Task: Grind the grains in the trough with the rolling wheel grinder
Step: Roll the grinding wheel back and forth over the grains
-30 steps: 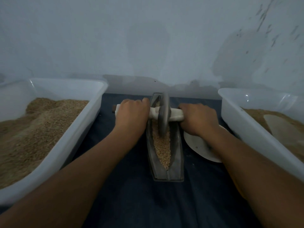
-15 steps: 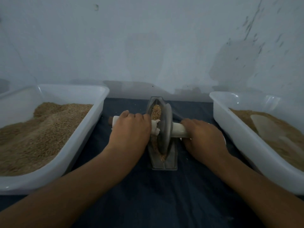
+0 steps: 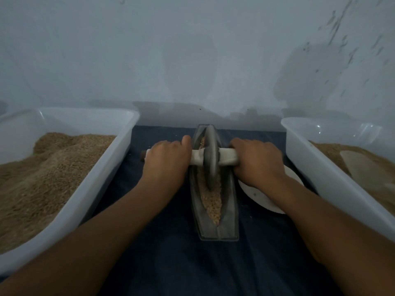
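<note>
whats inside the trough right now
Pale grains fill the groove of the trough, and the wheel stands in them. Grain directly under the wheel is hidden.

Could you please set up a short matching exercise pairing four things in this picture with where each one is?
Things:
1. wheel
2. left tub
3. white plate
4. right hand

Places:
A. under the right forearm
B. standing in the trough
C. gripping the axle handle
D. far left, heaped with grain

Pairs: 1-B, 2-D, 3-A, 4-C
</note>
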The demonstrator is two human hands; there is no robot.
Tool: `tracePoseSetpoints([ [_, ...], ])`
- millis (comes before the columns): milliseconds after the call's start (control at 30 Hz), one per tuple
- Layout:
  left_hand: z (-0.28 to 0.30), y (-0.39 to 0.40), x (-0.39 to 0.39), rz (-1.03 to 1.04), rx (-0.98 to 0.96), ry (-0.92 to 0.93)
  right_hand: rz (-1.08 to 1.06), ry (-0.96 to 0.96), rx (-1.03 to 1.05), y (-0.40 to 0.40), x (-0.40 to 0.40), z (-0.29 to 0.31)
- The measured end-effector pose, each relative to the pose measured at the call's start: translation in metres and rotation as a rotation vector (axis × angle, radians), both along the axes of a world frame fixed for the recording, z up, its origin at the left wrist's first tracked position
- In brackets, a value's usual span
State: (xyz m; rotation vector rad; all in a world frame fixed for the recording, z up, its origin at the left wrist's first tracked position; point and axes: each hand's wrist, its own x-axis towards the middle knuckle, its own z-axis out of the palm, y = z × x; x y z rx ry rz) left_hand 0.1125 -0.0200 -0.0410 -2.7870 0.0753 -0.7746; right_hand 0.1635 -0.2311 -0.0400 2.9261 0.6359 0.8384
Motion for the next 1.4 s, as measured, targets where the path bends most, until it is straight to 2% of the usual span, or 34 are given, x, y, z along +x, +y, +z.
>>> tracePoseSetpoints([
  [167, 0.004, -0.002, 0.029, -0.015, 0.009, -0.082, -0.038, 0.187, 0.022, 0.002, 0.028, 0.008],
  [333, 0.005, 0.000, 0.047, -0.019, -0.023, -0.090, -0.070, 0.346, -0.020, 0.010, 0.052, 0.025],
  [467, 0.008, -0.002, 0.051, -0.011, -0.003, -0.083, -0.098, 0.400, -0.030, 0.012, 0.055, 0.028],
  [667, 0.006, -0.001, 0.040, -0.027, 0.038, -0.042, -0.082, 0.327, 0.019, 0.005, 0.037, 0.017],
  [967, 0.004, -0.005, -0.014, -0.009, 0.110, 0.015, -0.024, 0.082, 0.024, -0.004, -0.019, 0.002],
  [1133, 0.015, -0.003, -0.042, -0.056, -0.007, 0.092, 0.016, -0.075, 0.050, -0.006, -0.058, 0.001],
  [1400, 0.009, -0.002, -0.052, -0.071, -0.012, 0.102, 0.043, -0.168, 0.037, -0.009, -0.073, 0.003],
])
